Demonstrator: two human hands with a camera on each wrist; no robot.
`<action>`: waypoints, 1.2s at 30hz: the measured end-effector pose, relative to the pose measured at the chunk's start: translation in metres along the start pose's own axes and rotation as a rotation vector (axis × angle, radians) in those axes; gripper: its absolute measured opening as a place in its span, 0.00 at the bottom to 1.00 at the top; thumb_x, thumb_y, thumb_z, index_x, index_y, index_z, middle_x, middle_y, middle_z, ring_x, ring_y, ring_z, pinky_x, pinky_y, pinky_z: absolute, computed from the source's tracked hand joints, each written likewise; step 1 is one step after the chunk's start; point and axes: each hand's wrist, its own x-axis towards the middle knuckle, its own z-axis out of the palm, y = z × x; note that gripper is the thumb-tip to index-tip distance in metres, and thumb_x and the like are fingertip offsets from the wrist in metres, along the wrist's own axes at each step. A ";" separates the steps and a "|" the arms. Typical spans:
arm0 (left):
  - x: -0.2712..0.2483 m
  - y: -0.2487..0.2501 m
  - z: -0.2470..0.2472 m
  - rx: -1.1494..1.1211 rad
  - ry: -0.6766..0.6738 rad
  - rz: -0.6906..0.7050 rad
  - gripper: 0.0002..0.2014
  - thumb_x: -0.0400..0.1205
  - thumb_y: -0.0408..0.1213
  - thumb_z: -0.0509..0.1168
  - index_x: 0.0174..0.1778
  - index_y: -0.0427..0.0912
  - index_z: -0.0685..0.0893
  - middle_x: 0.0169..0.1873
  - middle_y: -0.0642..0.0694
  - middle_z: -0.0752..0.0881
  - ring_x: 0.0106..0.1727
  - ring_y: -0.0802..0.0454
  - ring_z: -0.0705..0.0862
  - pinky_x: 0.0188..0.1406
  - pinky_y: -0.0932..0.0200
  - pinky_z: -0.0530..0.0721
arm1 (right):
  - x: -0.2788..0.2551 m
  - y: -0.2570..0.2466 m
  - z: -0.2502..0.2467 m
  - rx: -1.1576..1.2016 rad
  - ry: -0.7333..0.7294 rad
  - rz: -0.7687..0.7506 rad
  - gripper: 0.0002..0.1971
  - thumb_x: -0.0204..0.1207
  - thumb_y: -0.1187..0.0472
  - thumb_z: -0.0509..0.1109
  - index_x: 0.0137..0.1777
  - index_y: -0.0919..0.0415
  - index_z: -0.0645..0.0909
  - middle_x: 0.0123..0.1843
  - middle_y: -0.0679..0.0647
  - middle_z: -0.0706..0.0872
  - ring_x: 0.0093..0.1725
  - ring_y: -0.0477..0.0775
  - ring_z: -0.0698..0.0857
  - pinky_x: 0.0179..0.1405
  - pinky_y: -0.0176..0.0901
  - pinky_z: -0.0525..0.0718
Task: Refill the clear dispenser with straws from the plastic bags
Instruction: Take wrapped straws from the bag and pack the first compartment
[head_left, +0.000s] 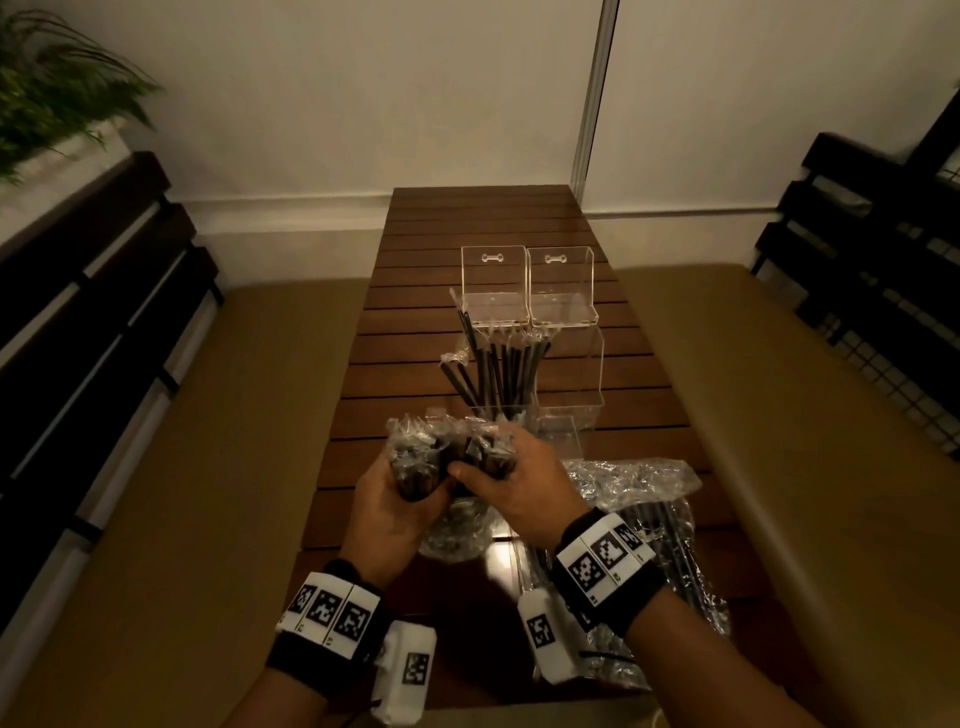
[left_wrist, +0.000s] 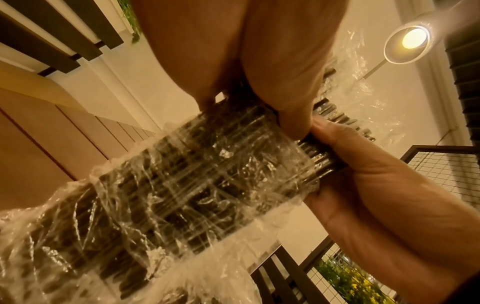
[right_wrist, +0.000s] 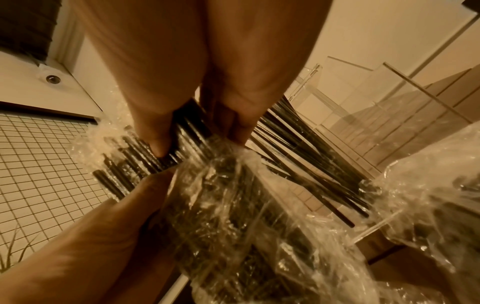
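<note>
Both hands hold one plastic bag of black straws (head_left: 449, 457) above the near half of the slatted wooden desk (head_left: 415, 332). The left hand (head_left: 395, 512) has its fingers curled round the bundle from below, over the plastic. The right hand (head_left: 511, 480) grips the bare straw ends where they stick out of the bag's open mouth, thumb on one side and fingers on the other, as the right wrist view shows closely.

Just beyond the hands, near the middle of the desk, stands the clear dispenser (head_left: 563, 384); its left compartment holds a loose fan of black straws (head_left: 493, 364) leaning at different angles, and the compartment beside it on the right looks unfilled. Farther toward the far edge, two smaller clear acrylic holders (head_left: 527, 286) sit side by side, touching.

By the near right edge of the desk lies a second crumpled plastic bag (head_left: 654, 519) with straws inside, partly under the right wrist.
</note>
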 end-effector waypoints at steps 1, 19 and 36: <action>0.003 0.000 0.001 -0.006 0.001 0.008 0.34 0.66 0.57 0.80 0.66 0.47 0.82 0.62 0.43 0.88 0.65 0.41 0.86 0.64 0.31 0.82 | 0.002 -0.001 0.000 -0.020 0.004 -0.002 0.15 0.77 0.55 0.75 0.62 0.43 0.83 0.55 0.36 0.86 0.57 0.32 0.83 0.61 0.35 0.82; 0.025 -0.008 0.012 -0.013 0.070 0.053 0.28 0.72 0.43 0.78 0.67 0.39 0.80 0.62 0.40 0.87 0.64 0.41 0.86 0.63 0.32 0.83 | 0.027 0.004 0.005 -0.043 0.045 -0.080 0.16 0.83 0.56 0.66 0.70 0.50 0.77 0.63 0.37 0.82 0.63 0.32 0.79 0.65 0.32 0.77; 0.021 -0.005 0.017 -0.038 0.058 0.077 0.19 0.76 0.23 0.73 0.62 0.29 0.80 0.52 0.45 0.92 0.54 0.50 0.91 0.48 0.60 0.90 | 0.057 -0.083 -0.047 0.319 0.343 -0.215 0.05 0.84 0.61 0.65 0.48 0.61 0.75 0.33 0.53 0.83 0.32 0.51 0.86 0.35 0.45 0.89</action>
